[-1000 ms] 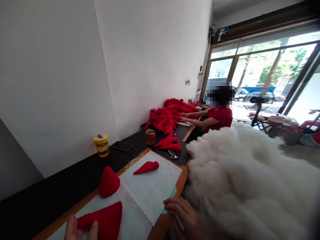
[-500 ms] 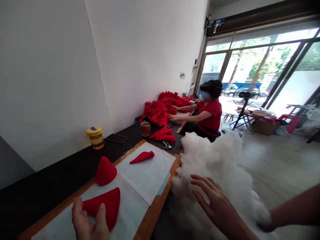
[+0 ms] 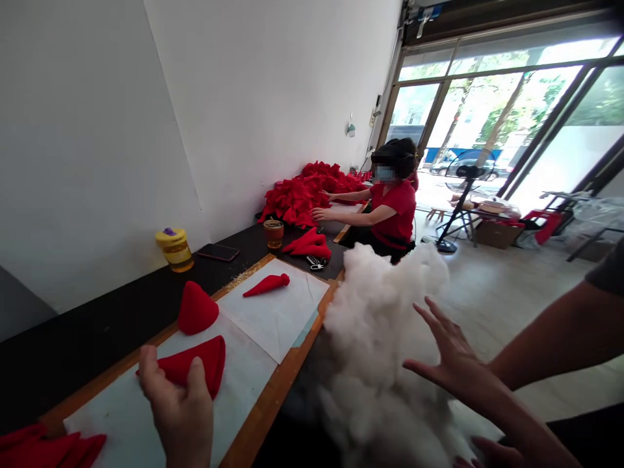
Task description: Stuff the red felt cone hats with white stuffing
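Note:
My left hand (image 3: 181,396) pinches a red felt cone (image 3: 214,367) between thumb and fingers, its wide rim facing right, over a white sheet on the board. A second red cone (image 3: 196,311) stands just beyond it. My right hand (image 3: 451,354) has its fingers spread, holding nothing, at the near right side of a big heap of white fluffy stuffing (image 3: 375,312). Farther along the board lies a slim red pointed felt piece (image 3: 266,285) with a knobbed end. More red felt pieces (image 3: 53,450) show at the lower left corner.
Another person's arm (image 3: 550,325) reaches in from the right, behind my right forearm. A person in red (image 3: 400,208) works at a red felt pile (image 3: 302,195). A yellow-lidded jar (image 3: 175,250), phone (image 3: 218,252), glass cup (image 3: 273,233), and keys (image 3: 316,262) lie along the dark table.
My right hand has moved right and spread its fingers wider. My left hand keeps hold of the cone. The view has shifted, bringing the red pieces at lower left into sight.

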Action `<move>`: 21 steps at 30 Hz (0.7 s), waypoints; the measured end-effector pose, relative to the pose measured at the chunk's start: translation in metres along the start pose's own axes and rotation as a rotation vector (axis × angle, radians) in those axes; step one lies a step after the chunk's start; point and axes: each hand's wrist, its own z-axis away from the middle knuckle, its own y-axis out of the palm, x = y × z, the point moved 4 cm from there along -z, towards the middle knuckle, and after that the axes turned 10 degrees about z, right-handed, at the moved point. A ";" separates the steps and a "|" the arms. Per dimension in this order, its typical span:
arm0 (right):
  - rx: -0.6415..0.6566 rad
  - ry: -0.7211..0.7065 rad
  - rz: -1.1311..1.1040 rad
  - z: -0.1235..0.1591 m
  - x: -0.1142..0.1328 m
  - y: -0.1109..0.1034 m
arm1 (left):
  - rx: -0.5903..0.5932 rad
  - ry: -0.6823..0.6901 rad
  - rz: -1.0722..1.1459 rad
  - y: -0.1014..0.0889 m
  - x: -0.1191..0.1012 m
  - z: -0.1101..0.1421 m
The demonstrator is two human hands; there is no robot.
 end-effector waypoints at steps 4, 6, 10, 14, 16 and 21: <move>0.116 -0.021 -0.139 -0.032 0.037 0.060 | 0.010 0.016 0.027 0.000 -0.008 0.001; 0.169 -0.016 -0.169 -0.051 0.059 0.091 | -0.022 0.013 0.004 -0.005 -0.007 -0.004; 0.211 0.097 -0.134 -0.083 0.076 0.136 | -0.080 -0.057 -0.025 -0.014 0.004 -0.014; 0.261 0.146 -0.117 -0.100 0.069 0.151 | -0.074 -0.075 -0.019 -0.010 0.011 -0.013; 0.277 0.128 -0.134 -0.104 0.064 0.151 | -0.065 -0.086 -0.029 -0.007 0.012 -0.009; 0.166 0.126 -0.215 -0.113 0.028 0.134 | -0.070 -0.059 -0.100 -0.008 0.011 -0.013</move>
